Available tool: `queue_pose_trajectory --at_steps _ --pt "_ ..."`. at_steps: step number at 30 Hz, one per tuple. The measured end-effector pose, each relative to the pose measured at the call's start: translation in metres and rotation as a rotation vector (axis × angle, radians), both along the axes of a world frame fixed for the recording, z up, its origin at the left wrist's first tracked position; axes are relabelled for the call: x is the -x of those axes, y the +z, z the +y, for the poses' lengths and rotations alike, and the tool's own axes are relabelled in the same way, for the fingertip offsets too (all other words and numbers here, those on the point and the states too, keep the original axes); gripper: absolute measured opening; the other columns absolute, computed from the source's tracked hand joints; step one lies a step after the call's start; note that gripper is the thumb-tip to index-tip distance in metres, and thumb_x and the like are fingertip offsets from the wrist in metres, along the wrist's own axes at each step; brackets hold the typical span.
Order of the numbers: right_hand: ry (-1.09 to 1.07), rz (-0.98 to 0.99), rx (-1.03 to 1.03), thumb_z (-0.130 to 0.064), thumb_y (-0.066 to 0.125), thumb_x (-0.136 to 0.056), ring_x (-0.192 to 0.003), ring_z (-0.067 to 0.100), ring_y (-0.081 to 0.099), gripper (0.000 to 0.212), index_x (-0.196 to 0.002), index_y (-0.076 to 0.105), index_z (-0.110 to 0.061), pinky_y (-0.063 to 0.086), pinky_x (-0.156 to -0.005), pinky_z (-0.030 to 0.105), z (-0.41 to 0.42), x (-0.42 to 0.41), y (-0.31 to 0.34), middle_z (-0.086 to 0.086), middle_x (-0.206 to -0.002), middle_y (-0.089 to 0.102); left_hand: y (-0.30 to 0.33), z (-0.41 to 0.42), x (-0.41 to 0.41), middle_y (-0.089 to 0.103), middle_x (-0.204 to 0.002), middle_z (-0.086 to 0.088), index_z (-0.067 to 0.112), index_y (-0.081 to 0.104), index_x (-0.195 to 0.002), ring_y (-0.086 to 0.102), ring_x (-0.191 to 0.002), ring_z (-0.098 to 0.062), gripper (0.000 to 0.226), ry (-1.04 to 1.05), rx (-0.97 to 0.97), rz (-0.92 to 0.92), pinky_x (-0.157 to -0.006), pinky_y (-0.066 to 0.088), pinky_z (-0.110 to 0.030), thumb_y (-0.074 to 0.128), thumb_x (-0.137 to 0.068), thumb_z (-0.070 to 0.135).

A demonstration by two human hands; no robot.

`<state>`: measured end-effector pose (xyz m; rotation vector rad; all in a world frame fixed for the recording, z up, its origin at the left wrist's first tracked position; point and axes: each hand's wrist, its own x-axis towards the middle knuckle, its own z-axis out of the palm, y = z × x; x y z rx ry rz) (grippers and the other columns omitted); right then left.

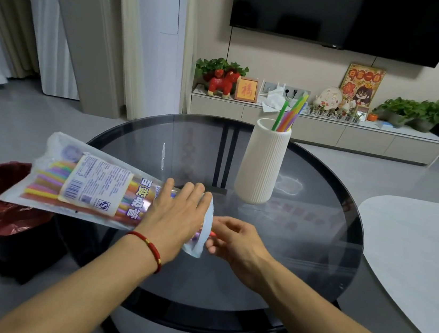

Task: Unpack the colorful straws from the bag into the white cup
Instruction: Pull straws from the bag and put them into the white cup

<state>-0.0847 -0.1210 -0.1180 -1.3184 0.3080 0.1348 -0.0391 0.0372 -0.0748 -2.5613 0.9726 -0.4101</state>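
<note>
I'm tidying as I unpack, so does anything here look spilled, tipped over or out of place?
Nothing stands out. The white cup stands upright on the glass table with straws in it, none lie loose, and the bag is held in the left hand.

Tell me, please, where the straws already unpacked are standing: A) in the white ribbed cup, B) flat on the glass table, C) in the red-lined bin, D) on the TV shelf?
A: several colorful straws stick up out of the white ribbed cup on the glass table.
</note>
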Motion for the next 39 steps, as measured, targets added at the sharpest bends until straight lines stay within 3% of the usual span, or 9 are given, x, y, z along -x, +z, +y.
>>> queue_pose_trajectory --at_steps 6,11,19,25,27,30,32,36,39 --pt "-0.153 -0.028 0.092 -0.008 0.078 -0.092 -0.071 0.022 0.074 0.011 -0.103 0.078 -0.003 0.060 -0.060 0.027 -0.023 -0.005 0.007 0.020 -0.101 0.078 -0.007 0.011 -0.012 0.027 -0.141 -0.012 0.016 0.009 -0.154 0.032 -0.128 -0.031 0.113 0.036 0.059 0.096 -0.103 0.029 -0.055 0.081 -0.069 0.032" --pt "-0.080 -0.042 0.044 -0.029 0.085 -0.086 -0.079 0.026 0.079 0.029 -0.105 0.077 -0.009 0.057 -0.054 0.026 -0.029 -0.001 0.005 0.015 -0.105 0.081 -0.012 0.009 -0.012 0.026 -0.137 -0.010 0.018 0.007 -0.153 0.033 -0.125 -0.030 0.116 -0.013 0.120 0.116 -0.100 0.031 -0.053 0.081 -0.066 0.037" --pt "-0.104 -0.169 0.136 -0.012 0.088 -0.081 -0.069 0.023 0.076 0.011 -0.088 0.083 -0.004 0.062 -0.066 0.024 -0.042 -0.006 0.008 0.014 -0.083 0.080 -0.016 0.011 -0.017 0.030 -0.134 -0.007 0.020 0.012 -0.151 0.036 -0.122 -0.028 0.112 0.034 0.165 0.127 -0.098 0.034 -0.051 0.082 -0.065 0.034" --pt "-0.165 -0.259 0.252 -0.021 0.089 -0.070 -0.068 0.022 0.077 0.028 -0.090 0.083 -0.002 0.062 -0.065 0.024 -0.088 0.005 0.018 0.017 -0.083 0.080 -0.020 0.025 -0.027 0.016 -0.150 -0.004 0.032 -0.011 -0.154 0.021 -0.142 -0.025 0.123 0.101 0.156 0.257 -0.112 0.014 -0.071 0.076 -0.069 0.015" --pt "-0.182 -0.292 0.312 -0.022 0.089 -0.071 -0.067 0.024 0.077 0.028 -0.091 0.083 -0.004 0.063 -0.065 0.025 -0.097 0.010 0.023 0.018 -0.084 0.081 -0.020 0.026 -0.027 0.009 -0.154 -0.005 0.034 -0.015 -0.154 0.008 -0.148 -0.026 0.124 0.100 0.155 0.332 -0.112 0.006 -0.075 0.075 -0.069 0.022" --pt "-0.170 -0.330 0.445 -0.025 0.086 -0.074 -0.068 0.027 0.078 0.025 -0.094 0.084 -0.009 0.064 -0.066 0.028 -0.103 0.019 0.034 0.015 -0.086 0.082 -0.020 0.017 -0.020 0.003 -0.162 -0.003 0.026 -0.002 -0.156 -0.005 -0.151 -0.022 0.112 0.023 0.241 0.409 -0.112 -0.005 -0.072 0.061 -0.071 0.061" --pt "-0.149 -0.375 0.512 -0.025 0.084 -0.076 -0.071 0.029 0.079 0.025 -0.096 0.084 -0.010 0.066 -0.067 0.030 -0.102 0.026 0.045 0.012 -0.087 0.082 -0.019 0.005 -0.014 0.015 -0.161 0.003 0.023 0.014 -0.155 0.004 -0.151 -0.016 0.098 -0.044 0.382 0.419 -0.117 -0.003 -0.066 0.048 -0.077 0.073" --pt "-0.096 -0.467 0.581 -0.030 0.084 -0.077 -0.071 0.030 0.080 0.026 -0.098 0.085 -0.015 0.066 -0.067 0.030 -0.101 0.040 0.065 0.010 -0.088 0.083 -0.021 -0.015 -0.011 0.045 -0.135 0.003 0.021 0.041 -0.132 0.033 -0.136 -0.016 0.043 -0.073 0.438 0.402 -0.121 0.010 -0.057 0.044 -0.097 0.046" --pt "-0.098 -0.503 0.619 -0.040 0.080 -0.080 -0.075 0.028 0.081 0.034 -0.111 0.081 -0.025 0.068 -0.069 0.035 -0.099 0.047 0.071 0.009 -0.095 0.083 -0.023 -0.021 -0.011 0.052 -0.115 0.001 0.020 0.044 -0.107 0.044 -0.119 -0.021 0.015 -0.054 0.440 0.394 -0.119 0.016 -0.051 0.036 -0.103 0.032"
